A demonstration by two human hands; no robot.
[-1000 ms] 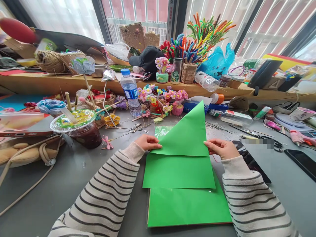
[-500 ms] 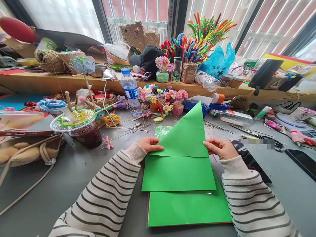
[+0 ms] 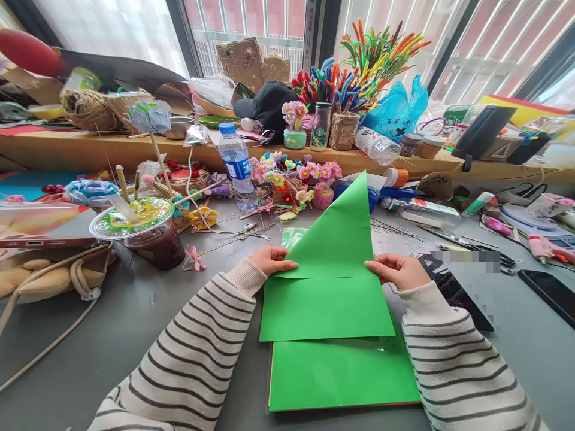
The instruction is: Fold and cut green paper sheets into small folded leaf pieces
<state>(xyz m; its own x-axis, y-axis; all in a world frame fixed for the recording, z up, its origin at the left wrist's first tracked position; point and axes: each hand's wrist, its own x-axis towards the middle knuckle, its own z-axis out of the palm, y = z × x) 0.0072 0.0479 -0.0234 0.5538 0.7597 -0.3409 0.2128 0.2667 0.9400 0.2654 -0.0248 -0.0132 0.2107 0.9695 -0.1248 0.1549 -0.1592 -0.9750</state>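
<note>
A green paper triangle (image 3: 341,239) stands point upward in the middle, its sloping edge on the left. My left hand (image 3: 273,261) pinches its lower left corner, and my right hand (image 3: 398,269) pinches its lower right edge. Below the triangle, a green rectangular strip (image 3: 327,308) reaches toward me; whether the two are joined I cannot tell. Under the strip lies a stack of green paper (image 3: 344,374) in a clear sleeve on the grey table (image 3: 215,359).
At the left are a lidded drink cup (image 3: 153,236) and a water bottle (image 3: 236,167). Paper and yarn flowers (image 3: 296,173) sit behind the triangle. To the right lie a black phone (image 3: 548,293), scissors (image 3: 498,257) and a pink glue gun (image 3: 541,246).
The triangle and strip have moved slightly away from me, the strip's lower edge most clearly. My right hand has shifted a little left. Both hands keep their pinch.
</note>
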